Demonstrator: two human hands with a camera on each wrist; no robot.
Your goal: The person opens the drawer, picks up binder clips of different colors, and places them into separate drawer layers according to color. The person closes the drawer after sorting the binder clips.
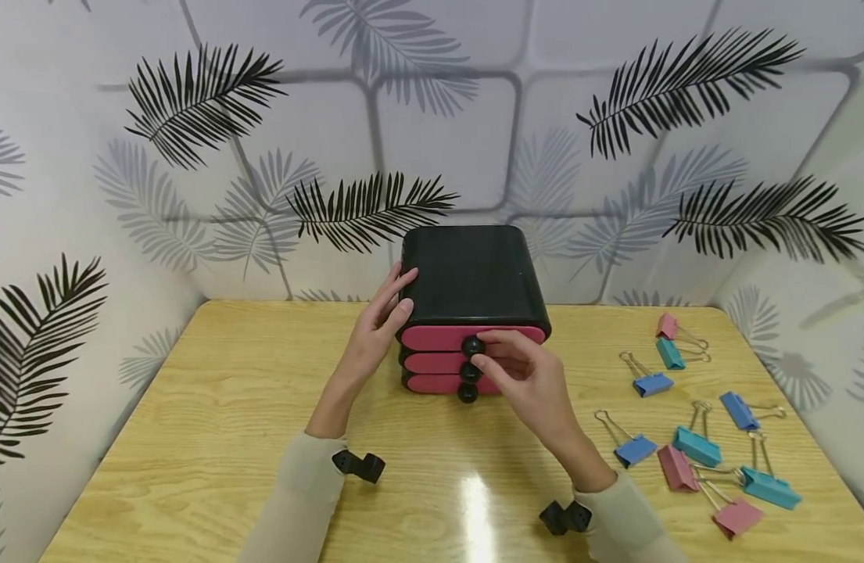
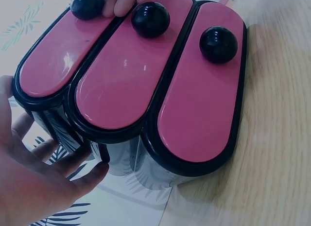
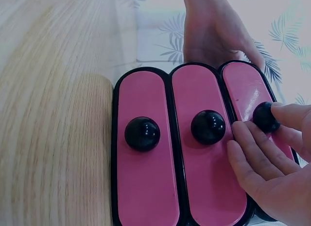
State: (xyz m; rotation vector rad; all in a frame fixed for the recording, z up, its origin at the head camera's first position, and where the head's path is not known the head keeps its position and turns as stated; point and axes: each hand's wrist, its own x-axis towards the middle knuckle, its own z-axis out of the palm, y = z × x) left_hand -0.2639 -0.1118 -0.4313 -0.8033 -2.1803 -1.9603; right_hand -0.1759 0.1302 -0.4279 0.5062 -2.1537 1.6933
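Note:
A black chest of three small drawers (image 1: 467, 274) with pink fronts stands near the back of the table. Each front bears a round black knob. My left hand (image 1: 368, 336) rests against the chest's left side, thumb and fingers extended along its upper edge. At the front, my right hand (image 1: 537, 383) pinches the top drawer's knob (image 3: 265, 116) between thumb and fingers, its other fingers lying by the pink front. Below it are the middle knob (image 3: 208, 127) and the bottom knob (image 3: 142, 134), neither one gripped. All three drawers look closed.
Several binder clips in blue, teal and pink lie scattered on the right of the wooden table (image 1: 213, 438), among them a blue clip (image 1: 636, 450) and a pink clip (image 1: 737, 517). A leaf-patterned wall covering (image 1: 446, 141) rises behind the chest.

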